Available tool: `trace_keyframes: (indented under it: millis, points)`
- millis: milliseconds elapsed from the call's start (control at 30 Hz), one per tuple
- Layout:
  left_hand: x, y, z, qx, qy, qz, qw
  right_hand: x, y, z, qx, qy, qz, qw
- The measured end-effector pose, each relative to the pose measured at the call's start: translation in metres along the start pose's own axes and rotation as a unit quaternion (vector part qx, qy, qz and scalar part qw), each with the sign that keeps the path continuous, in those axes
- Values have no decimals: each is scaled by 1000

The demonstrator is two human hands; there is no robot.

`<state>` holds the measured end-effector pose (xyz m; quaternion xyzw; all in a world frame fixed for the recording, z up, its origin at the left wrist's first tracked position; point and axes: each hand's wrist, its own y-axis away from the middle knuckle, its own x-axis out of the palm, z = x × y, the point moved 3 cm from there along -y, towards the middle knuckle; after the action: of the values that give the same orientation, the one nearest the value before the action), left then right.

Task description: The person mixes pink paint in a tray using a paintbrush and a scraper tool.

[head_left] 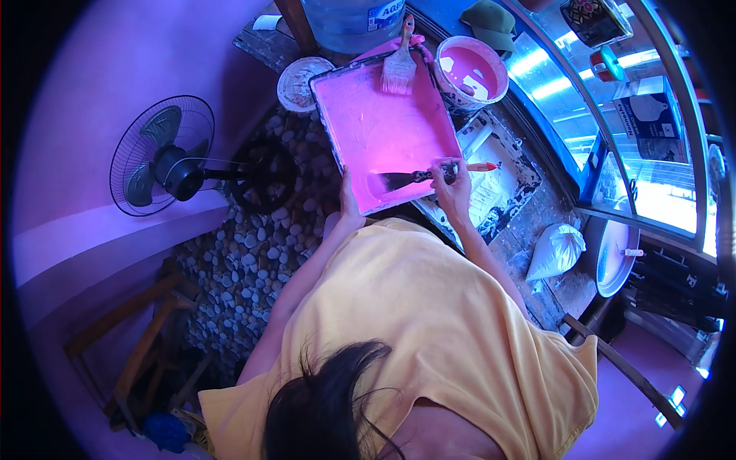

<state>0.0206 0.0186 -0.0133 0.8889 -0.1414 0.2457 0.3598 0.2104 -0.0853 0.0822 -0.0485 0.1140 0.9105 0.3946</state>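
My right hand (452, 186) is closed around the handle of a paintbrush (418, 177), whose red-tipped end sticks out to the right. Its dark bristles lie low over the near part of a pink-coated paint tray (368, 123); I cannot tell how firmly they touch. My left hand (350, 203) grips the tray's near-left edge, fingers along the side. A second, wider paintbrush (399, 73) rests across the far rim with pale pink bristles pointing down into the tray. Just beyond the right corner stands a bucket (471, 73) of pink paint.
Right of the tray lies a white-smeared paint tray (494, 195). A tied white plastic bag (557, 251) sits nearer. A round paint-stained lid (301, 84) and a large clear water container (349, 23) are at the back. A fan (180, 170) stands left over pebble-patterned flooring (253, 253).
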Motion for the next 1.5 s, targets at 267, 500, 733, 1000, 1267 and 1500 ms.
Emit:
trace_keyframes:
  millis: [267, 500, 733, 1000, 1267, 1500]
  points:
    - [5, 2, -4, 8, 19, 32, 999, 10, 15, 21, -178, 152, 48, 971]
    - [1, -2, 1, -3, 12, 24, 1000, -28, 6, 45, -203, 205, -5, 957]
    - [4, 2, -2, 0, 13, 9, 1000, -47, -13, 61, -234, 234, -99, 938]
    - [3, 1, -3, -1, 6, -9, 1000, -50, -18, 21, -85, 169, -116, 975]
    - [4, 3, -4, 1, 13, -14, 1000, -22, -3, -12, -55, 143, -62, 986]
    - [-11, -8, 5, -8, 26, 17, 1000, 4, -1, -9, 13, 10, -14, 1000]
